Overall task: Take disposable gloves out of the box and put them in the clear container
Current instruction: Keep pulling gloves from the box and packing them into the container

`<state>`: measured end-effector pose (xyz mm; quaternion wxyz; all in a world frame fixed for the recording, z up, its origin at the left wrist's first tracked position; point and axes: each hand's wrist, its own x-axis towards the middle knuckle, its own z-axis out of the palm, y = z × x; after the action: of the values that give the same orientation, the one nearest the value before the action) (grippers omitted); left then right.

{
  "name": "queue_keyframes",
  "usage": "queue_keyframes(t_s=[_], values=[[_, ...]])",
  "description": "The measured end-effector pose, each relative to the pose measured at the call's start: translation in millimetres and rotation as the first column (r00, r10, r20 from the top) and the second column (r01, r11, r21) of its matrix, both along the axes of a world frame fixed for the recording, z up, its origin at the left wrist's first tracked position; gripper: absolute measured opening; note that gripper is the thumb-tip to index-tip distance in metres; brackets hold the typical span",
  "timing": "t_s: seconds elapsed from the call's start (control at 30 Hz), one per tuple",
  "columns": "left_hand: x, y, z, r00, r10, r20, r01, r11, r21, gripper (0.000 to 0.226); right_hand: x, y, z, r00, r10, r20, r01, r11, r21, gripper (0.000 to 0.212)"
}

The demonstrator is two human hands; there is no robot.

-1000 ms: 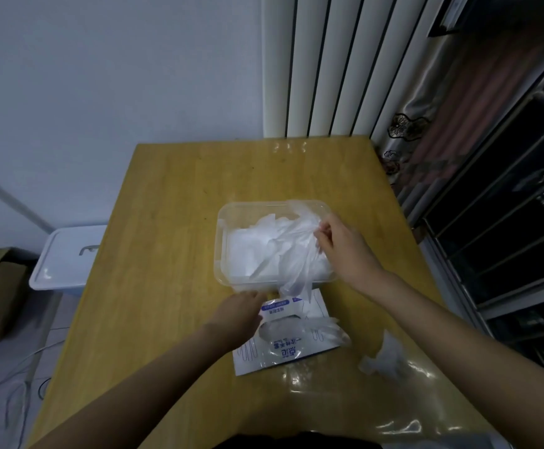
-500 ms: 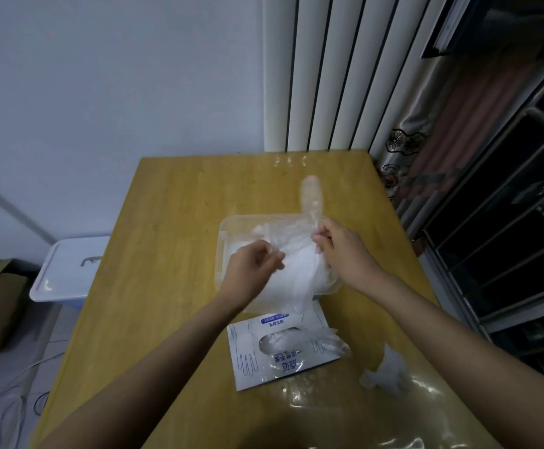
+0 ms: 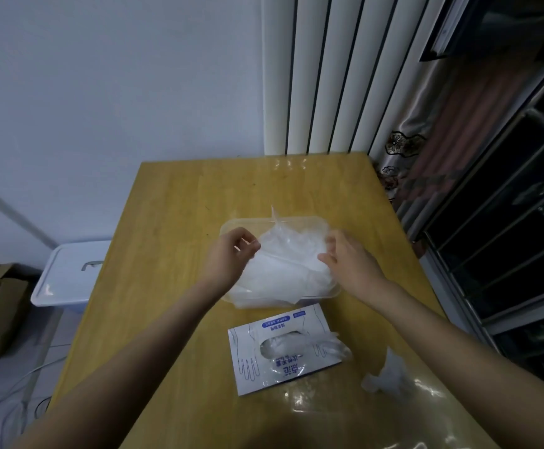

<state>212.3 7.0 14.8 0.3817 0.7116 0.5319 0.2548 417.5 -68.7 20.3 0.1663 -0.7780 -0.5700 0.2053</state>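
A clear plastic container (image 3: 235,225) sits mid-table, filled with thin translucent disposable gloves (image 3: 288,264). My left hand (image 3: 230,254) pinches the left edge of a glove over the container. At the container's right side, my right hand (image 3: 350,259) pinches the same glove, which is spread between both hands. Nearer to me lies the flat white and blue glove box (image 3: 283,348), with glove plastic showing in its oval opening.
A crumpled glove (image 3: 385,379) and a clear plastic sheet (image 3: 361,413) lie on the wooden table (image 3: 173,222) at the near right. A white lidded bin (image 3: 70,273) stands on the floor to the left. A radiator and dark shelving are behind and right.
My left hand left the glove box and rose to the container, taking the glove's left edge. The glove that stood up above the container now lies lower, spread between both hands.
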Motion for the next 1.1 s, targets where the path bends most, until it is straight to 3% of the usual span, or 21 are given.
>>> queue_keyframes(t_s=[0.07, 0.13, 0.23, 0.43, 0.53, 0.6, 0.7, 0.8, 0.87, 0.93, 1.0, 1.1], values=[[-0.6, 3.3, 8.4, 0.988, -0.079, -0.131, 0.087, 0.995, 0.055, 0.012, -7.9, -0.4, 10.6, 0.995, 0.082, -0.052, -0.065, 0.958, 0.279, 0.025], [1.0, 5.5, 18.4, 0.939, -0.176, -0.294, 0.218, 0.969, 0.118, 0.008, -19.1, 3.3, 25.2, 0.964, 0.259, -0.059, -0.216, 0.894, 0.393, 0.029], [7.7, 6.1, 33.9, 0.874, -0.283, -0.395, 0.372, 0.913, 0.168, 0.010, -31.1, 16.6, 37.1, 0.897, 0.442, -0.022, -0.426, 0.876, 0.227, 0.048], [3.7, 17.7, 44.2, 0.798, -0.349, -0.491, 0.443, 0.892, 0.086, 0.014, -16.4, 43.4, 34.2, 0.918, 0.357, -0.176, -0.346, 0.934, 0.090, 0.019], [-0.9, 27.6, 45.7, 0.837, -0.263, -0.480, 0.364, 0.922, 0.129, 0.005, -4.9, 52.3, 39.6, 0.921, 0.350, -0.173, -0.349, 0.936, 0.036, 0.011], [1.8, 32.2, 54.9, 0.892, -0.158, -0.423, 0.277, 0.931, 0.237, 0.002, 0.8, 59.6, 48.6, 0.926, 0.348, -0.147, -0.337, 0.937, 0.093, 0.011], [8.8, 34.9, 72.8, 0.983, -0.030, -0.181, 0.096, 0.924, 0.369, 0.005, 2.9, 69.6, 61.9, 0.954, 0.286, -0.091, -0.231, 0.894, 0.383, 0.016], [8.6, 35.8, 79.3, 0.993, -0.037, 0.108, -0.010, 0.914, 0.406, 0.016, -0.1, 68.0, 69.9, 0.977, 0.213, -0.019, -0.150, 0.744, 0.651, 0.016], [4.0, 33.0, 73.8, 0.992, -0.082, 0.097, 0.027, 0.880, 0.474, 0.017, -1.0, 62.3, 63.8, 0.977, 0.192, 0.087, -0.196, 0.675, 0.712, 0.020], [-3.6, 29.5, 56.5, 0.995, -0.101, 0.007, 0.085, 0.869, 0.488, 0.019, -0.5, 55.2, 45.5, 0.963, 0.203, 0.176, -0.268, 0.676, 0.686, 0.023], [-13.6, 27.5, 31.4, 0.985, -0.115, -0.129, 0.160, 0.885, 0.437, 0.028, 0.0, 48.3, 19.1, 0.952, 0.229, 0.205, -0.307, 0.738, 0.601, 0.023], [-25.1, 24.1, -0.1, 0.936, -0.188, -0.296, 0.275, 0.918, 0.285, 0.010, -2.6, 41.5, -19.5, 0.937, 0.264, 0.228, -0.341, 0.835, 0.433, 0.024]])
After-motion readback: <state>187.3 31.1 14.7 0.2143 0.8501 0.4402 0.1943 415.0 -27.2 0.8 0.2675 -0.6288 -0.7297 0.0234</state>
